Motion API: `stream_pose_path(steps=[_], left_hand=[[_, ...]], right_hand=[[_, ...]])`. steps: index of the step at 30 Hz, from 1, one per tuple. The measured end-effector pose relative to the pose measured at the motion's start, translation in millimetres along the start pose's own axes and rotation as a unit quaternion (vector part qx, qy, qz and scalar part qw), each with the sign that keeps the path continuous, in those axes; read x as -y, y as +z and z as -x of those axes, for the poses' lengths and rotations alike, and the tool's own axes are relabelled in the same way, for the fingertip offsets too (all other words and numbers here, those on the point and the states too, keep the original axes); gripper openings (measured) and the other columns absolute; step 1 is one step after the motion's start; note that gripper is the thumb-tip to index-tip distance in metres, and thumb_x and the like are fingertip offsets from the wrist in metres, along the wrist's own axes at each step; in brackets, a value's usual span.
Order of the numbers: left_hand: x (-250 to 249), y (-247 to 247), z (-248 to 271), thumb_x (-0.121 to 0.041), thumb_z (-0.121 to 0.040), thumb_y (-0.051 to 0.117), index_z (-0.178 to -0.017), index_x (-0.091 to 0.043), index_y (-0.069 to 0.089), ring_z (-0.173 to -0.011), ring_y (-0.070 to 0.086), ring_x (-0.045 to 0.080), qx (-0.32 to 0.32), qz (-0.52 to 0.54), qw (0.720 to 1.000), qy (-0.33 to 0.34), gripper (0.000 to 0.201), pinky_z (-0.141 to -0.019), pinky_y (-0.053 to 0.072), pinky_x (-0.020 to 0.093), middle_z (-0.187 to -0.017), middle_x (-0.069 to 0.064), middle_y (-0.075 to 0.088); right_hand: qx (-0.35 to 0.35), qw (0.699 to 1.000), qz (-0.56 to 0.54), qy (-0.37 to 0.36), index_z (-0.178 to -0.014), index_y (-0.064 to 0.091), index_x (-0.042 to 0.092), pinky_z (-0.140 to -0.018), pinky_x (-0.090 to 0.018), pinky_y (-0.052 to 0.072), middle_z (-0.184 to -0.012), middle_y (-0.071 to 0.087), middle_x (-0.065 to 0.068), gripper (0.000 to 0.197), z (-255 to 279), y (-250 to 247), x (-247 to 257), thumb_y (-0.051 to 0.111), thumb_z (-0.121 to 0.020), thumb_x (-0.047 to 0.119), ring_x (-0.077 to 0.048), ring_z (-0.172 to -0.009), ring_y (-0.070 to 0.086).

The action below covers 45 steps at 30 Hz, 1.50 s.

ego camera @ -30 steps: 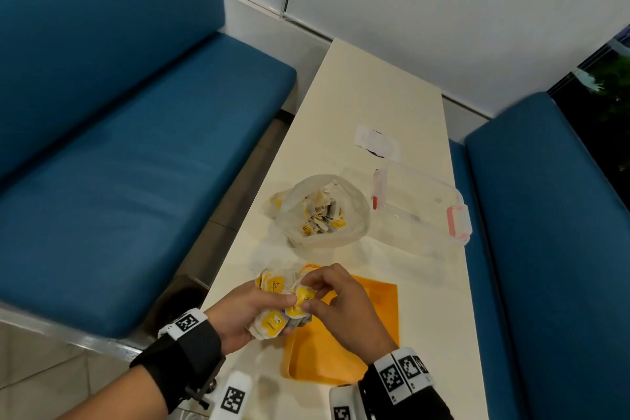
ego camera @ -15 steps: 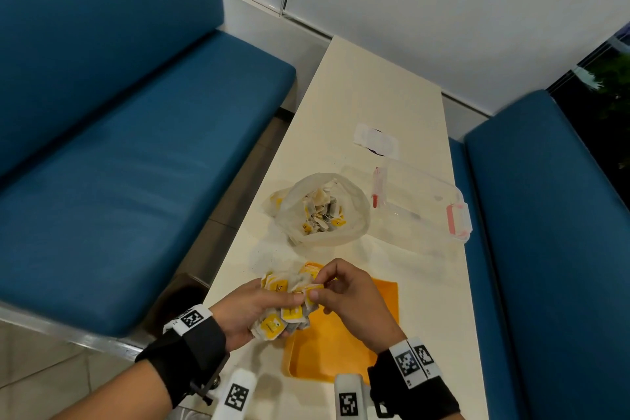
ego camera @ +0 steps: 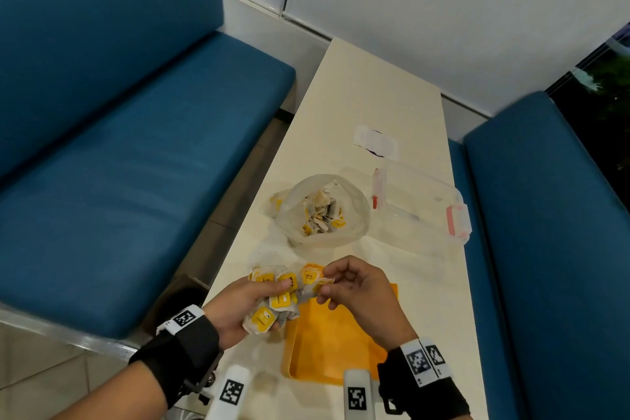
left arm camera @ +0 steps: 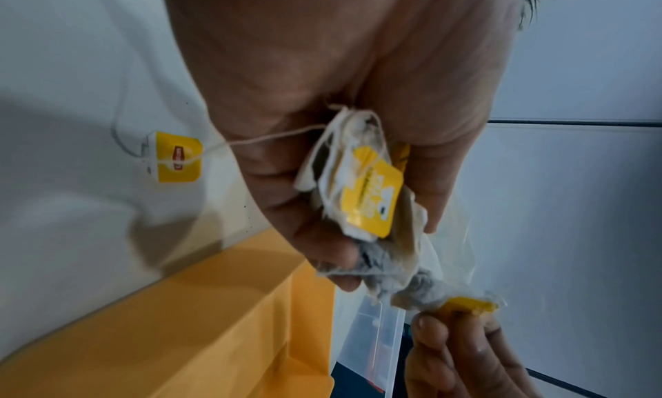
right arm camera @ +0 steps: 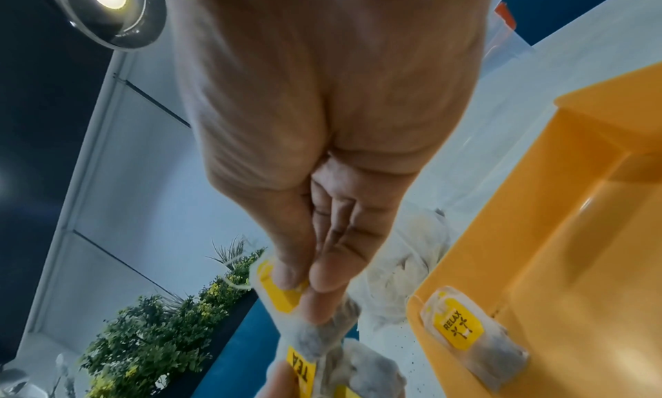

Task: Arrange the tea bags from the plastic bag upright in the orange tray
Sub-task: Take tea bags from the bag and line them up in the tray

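My left hand (ego camera: 264, 295) grips a bunch of yellow-tagged tea bags (ego camera: 272, 300) just above the orange tray's (ego camera: 334, 348) left edge. One tag (left arm camera: 175, 157) dangles from the bunch on its string. My right hand (ego camera: 325, 283) pinches the tagged end of a single tea bag (ego camera: 312, 278) that still touches the bunch. In the right wrist view one tea bag (right arm camera: 465, 336) with a "RELAX" tag leans against the tray's inner wall (right arm camera: 573, 234). Beyond the hands the open plastic bag (ego camera: 324, 211) holds several more tea bags.
A clear plastic container (ego camera: 422, 208) with red clips lies right of the plastic bag. A small white wrapper (ego camera: 375, 143) lies further up the narrow cream table (ego camera: 368, 92). Blue bench seats (ego camera: 136, 164) flank both sides.
My right hand has shifted slightly right and up, drawing one tea bag out from the bunch. The left hand keeps its grip in nearly the same place.
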State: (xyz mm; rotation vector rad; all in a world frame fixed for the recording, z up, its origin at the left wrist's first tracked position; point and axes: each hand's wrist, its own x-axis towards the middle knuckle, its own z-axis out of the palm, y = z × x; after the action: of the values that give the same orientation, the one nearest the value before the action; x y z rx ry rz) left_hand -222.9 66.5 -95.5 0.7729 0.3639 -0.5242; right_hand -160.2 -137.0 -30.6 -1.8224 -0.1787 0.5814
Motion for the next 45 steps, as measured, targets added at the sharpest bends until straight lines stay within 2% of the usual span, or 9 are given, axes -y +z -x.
stream_pose_path(steps=[4, 9, 12, 18, 21, 28, 32, 39, 45], left_hand=[[1, -9, 0, -0.019, -0.092, 0.067, -0.098, -0.001, 0.073, -0.068, 0.067, 0.027, -0.023, -0.001, 1.0, -0.009, 0.02, -0.056, 0.05, 0.03, -0.09, 0.024, 0.067], [2, -16, 1, -0.02, -0.09, 0.068, -0.105, 0.002, 0.07, -0.074, 0.068, 0.029, -0.028, -0.007, 1.0, -0.009, 0.027, -0.055, 0.049, 0.03, -0.095, 0.025, 0.067], [1, -16, 3, -0.019, -0.091, 0.066, -0.101, 0.002, 0.072, -0.072, 0.068, 0.028, -0.026, -0.01, 1.0, -0.009, 0.024, -0.055, 0.05, 0.03, -0.091, 0.024, 0.067], [4, -15, 4, -0.018, -0.089, 0.069, -0.098, 0.0, 0.074, -0.074, 0.069, 0.031, -0.029, -0.013, 0.999, -0.014, 0.021, -0.056, 0.052, 0.031, -0.095, 0.026, 0.068], [6, -14, 3, -0.017, -0.09, 0.071, -0.107, 0.003, 0.072, -0.078, 0.067, 0.034, -0.02, -0.01, 1.0, -0.015, 0.027, -0.059, 0.053, 0.033, -0.102, 0.029, 0.067], [12, -8, 1, -0.016, -0.087, 0.072, -0.108, 0.004, 0.071, -0.08, 0.065, 0.036, -0.015, -0.019, 1.0, -0.02, 0.029, -0.061, 0.055, 0.035, -0.103, 0.031, 0.066], [15, -3, 0, -0.014, -0.089, 0.07, -0.109, 0.002, 0.073, -0.073, 0.068, 0.032, -0.001, -0.026, 1.0, -0.016, 0.026, -0.062, 0.053, 0.035, -0.098, 0.029, 0.069], [19, -2, -1, -0.026, -0.079, 0.08, -0.116, 0.005, 0.068, -0.071, 0.069, 0.027, 0.013, -0.063, 0.998, -0.026, 0.05, -0.065, 0.054, 0.035, -0.096, 0.026, 0.07], [18, 0, -1, -0.023, -0.08, 0.078, -0.111, 0.001, 0.071, -0.07, 0.07, 0.025, 0.022, -0.061, 0.998, -0.022, 0.04, -0.061, 0.054, 0.033, -0.094, 0.023, 0.072]], right_hand=[[-0.018, 0.999, 0.032, 0.018, -0.092, 0.065, -0.004, -0.054, -0.031, 0.049, -0.076, 0.072, -0.021, 0.007, -1, -7, -2, 0.07, -0.086, -0.002, -0.023, -0.059, 0.064], [-0.046, 0.997, 0.008, 0.063, -0.093, 0.06, -0.005, -0.047, -0.03, 0.047, -0.074, 0.07, -0.019, 0.007, -3, -12, -15, 0.066, -0.089, -0.004, -0.036, -0.069, 0.071], [-0.046, 0.996, 0.031, 0.068, -0.095, 0.061, -0.006, -0.05, -0.028, 0.05, -0.074, 0.071, -0.023, 0.008, -5, -14, -22, 0.063, -0.088, -0.009, -0.026, -0.065, 0.071], [-0.056, 0.96, 0.263, 0.075, -0.083, 0.066, 0.022, -0.066, -0.027, 0.055, -0.07, 0.071, -0.002, 0.021, -12, -11, -47, 0.061, -0.088, 0.002, -0.01, -0.069, 0.068], [-0.038, 0.964, 0.247, 0.093, -0.081, 0.066, 0.018, -0.071, -0.033, 0.058, -0.072, 0.072, -0.006, 0.019, -15, -9, -55, 0.062, -0.086, 0.0, -0.012, -0.066, 0.069], [0.029, 0.973, 0.171, 0.154, -0.084, 0.058, 0.009, -0.045, -0.016, 0.044, -0.064, 0.065, -0.005, 0.016, -32, -2, -57, 0.059, -0.09, -0.005, -0.009, -0.051, 0.066], [0.029, 0.977, 0.122, 0.175, -0.086, 0.058, 0.009, -0.041, -0.014, 0.041, -0.058, 0.063, -0.004, 0.016, -41, 4, -62, 0.061, -0.089, -0.006, -0.01, -0.049, 0.067], [-0.085, 0.976, 0.07, 0.19, -0.085, 0.062, 0.0, -0.039, -0.015, 0.041, -0.066, 0.063, -0.009, 0.009, -51, 19, -73, 0.066, -0.086, -0.007, -0.006, -0.04, 0.059], [-0.162, 0.964, 0.031, 0.21, -0.083, 0.066, 0.001, -0.042, -0.021, 0.044, -0.07, 0.067, -0.014, 0.007, -58, 27, -80, 0.069, -0.084, -0.005, -0.015, -0.045, 0.06]])
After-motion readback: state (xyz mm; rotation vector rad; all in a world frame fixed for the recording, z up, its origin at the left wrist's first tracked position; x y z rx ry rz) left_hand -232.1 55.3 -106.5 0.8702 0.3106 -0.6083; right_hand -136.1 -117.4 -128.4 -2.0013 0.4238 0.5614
